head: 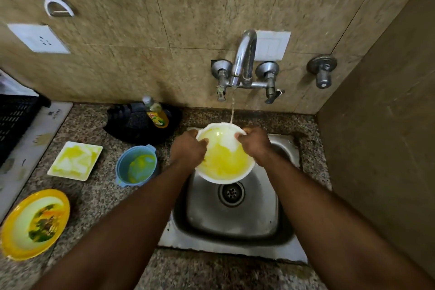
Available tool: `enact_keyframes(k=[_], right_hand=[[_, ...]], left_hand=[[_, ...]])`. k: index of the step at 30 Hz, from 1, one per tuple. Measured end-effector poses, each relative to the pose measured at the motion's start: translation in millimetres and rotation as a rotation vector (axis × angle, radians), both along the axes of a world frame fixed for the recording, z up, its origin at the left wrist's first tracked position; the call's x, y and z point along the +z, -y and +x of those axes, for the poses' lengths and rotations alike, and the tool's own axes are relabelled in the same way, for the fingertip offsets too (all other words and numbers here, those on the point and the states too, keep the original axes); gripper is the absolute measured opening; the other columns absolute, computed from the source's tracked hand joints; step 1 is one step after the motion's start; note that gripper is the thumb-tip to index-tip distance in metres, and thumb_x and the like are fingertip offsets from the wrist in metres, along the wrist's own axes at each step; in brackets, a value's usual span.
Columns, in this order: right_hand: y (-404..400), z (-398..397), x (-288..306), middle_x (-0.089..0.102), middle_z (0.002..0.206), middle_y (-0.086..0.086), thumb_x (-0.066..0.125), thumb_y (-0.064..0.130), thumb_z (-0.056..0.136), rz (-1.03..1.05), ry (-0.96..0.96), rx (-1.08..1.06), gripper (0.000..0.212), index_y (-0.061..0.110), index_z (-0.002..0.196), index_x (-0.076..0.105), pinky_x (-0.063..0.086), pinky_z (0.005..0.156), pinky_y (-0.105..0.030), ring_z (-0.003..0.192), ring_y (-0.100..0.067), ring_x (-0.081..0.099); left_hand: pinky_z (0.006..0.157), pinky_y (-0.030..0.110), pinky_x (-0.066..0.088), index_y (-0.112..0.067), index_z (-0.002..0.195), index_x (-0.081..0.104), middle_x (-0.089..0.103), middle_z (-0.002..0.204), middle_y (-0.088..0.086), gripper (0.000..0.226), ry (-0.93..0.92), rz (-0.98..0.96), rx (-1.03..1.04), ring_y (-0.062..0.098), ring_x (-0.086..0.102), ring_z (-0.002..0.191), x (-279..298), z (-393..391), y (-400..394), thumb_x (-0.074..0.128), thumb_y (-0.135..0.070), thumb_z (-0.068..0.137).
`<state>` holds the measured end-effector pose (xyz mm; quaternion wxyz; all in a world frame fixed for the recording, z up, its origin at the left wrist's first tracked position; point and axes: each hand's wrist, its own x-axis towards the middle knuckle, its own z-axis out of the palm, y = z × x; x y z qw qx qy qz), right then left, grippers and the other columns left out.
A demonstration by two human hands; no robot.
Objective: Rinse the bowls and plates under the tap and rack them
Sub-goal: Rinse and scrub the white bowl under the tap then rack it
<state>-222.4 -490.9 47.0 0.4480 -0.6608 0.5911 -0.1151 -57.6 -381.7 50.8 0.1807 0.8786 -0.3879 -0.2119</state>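
Note:
A white bowl (226, 160) smeared with yellow residue is held tilted over the steel sink (266, 216). My left hand (188, 148) grips its left rim, thumb inside. My right hand (255, 145) grips the right rim. Water runs from the chrome tap (243, 59) onto the bowl's far edge. On the counter to the left sit a white square plate (75, 160) with yellow smears, a blue bowl (137, 165) with yellow residue, and a yellow round plate (35, 223) with a printed picture.
A dish soap bottle (155, 113) stands on a black pan (134, 125) behind the blue bowl. A black crate (16, 120) sits at the far left on a white appliance top (35, 139). A side wall (381, 136) closes in the right.

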Motion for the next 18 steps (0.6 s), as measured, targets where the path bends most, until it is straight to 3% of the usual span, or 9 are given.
enact_keyframes(k=[2, 5, 8, 11, 14, 18], right_hand=[[-5, 2, -3, 0.076, 0.099, -0.014, 0.072, 0.02, 0.088, 0.016, -0.031, -0.037, 0.022, 0.007, 0.105, 0.078, 0.057, 0.08, -0.039, 0.092, -0.032, 0.071], [-14, 2, -1, 0.077, 0.09, -0.013, 0.072, 0.012, 0.075, 0.0, -0.023, -0.063, 0.02, 0.01, 0.093, 0.079, 0.061, 0.078, -0.042, 0.087, -0.032, 0.072], [-23, -3, 5, 0.077, 0.094, -0.013, 0.064, 0.01, 0.078, -0.078, -0.062, -0.043, 0.024, 0.012, 0.097, 0.078, 0.056, 0.077, -0.033, 0.09, -0.032, 0.071], [-25, -11, 7, 0.077, 0.098, -0.013, 0.061, 0.007, 0.078, -0.091, -0.104, -0.118, 0.031, 0.012, 0.104, 0.078, 0.055, 0.078, -0.033, 0.094, -0.034, 0.07], [-23, -21, 6, 0.077, 0.097, -0.012, 0.061, 0.01, 0.077, -0.087, -0.125, -0.151, 0.034, 0.015, 0.106, 0.079, 0.057, 0.078, -0.034, 0.093, -0.033, 0.071], [-23, -24, 8, 0.077, 0.101, -0.011, 0.063, 0.015, 0.081, -0.109, -0.174, -0.079, 0.033, 0.018, 0.11, 0.078, 0.054, 0.079, -0.032, 0.097, -0.033, 0.07]], left_hand=[[0.091, 0.043, 0.051, -0.017, 0.129, 0.057, 0.066, 0.124, 0.012, 0.063, 0.214, 0.086, -0.035, 0.035, 0.061, 0.116, -2, -21, 8, 0.065, -0.061, 0.085], [0.102, 0.054, 0.037, -0.018, 0.14, 0.045, 0.052, 0.134, 0.015, 0.093, 0.355, 0.139, -0.057, 0.038, 0.048, 0.126, -11, -53, 17, 0.056, -0.082, 0.073], [0.103, 0.055, 0.036, -0.025, 0.138, 0.052, 0.057, 0.133, 0.012, 0.09, 0.235, 0.104, 0.09, 0.037, 0.051, 0.126, -8, -54, 25, 0.051, -0.088, 0.074], [0.088, 0.041, 0.051, -0.029, 0.127, 0.068, 0.071, 0.121, 0.009, 0.062, 0.064, -0.042, 0.169, 0.035, 0.066, 0.111, -6, -41, 32, 0.058, -0.074, 0.085], [0.083, 0.039, 0.055, -0.028, 0.118, 0.075, 0.076, 0.11, 0.011, 0.048, 0.019, -0.123, 0.136, 0.037, 0.07, 0.104, -11, -40, 32, 0.061, -0.064, 0.09], [0.08, 0.036, 0.051, -0.03, 0.122, 0.07, 0.074, 0.113, 0.003, 0.073, 0.07, -0.072, 0.112, 0.031, 0.069, 0.107, -5, -51, 29, 0.067, -0.082, 0.071]])
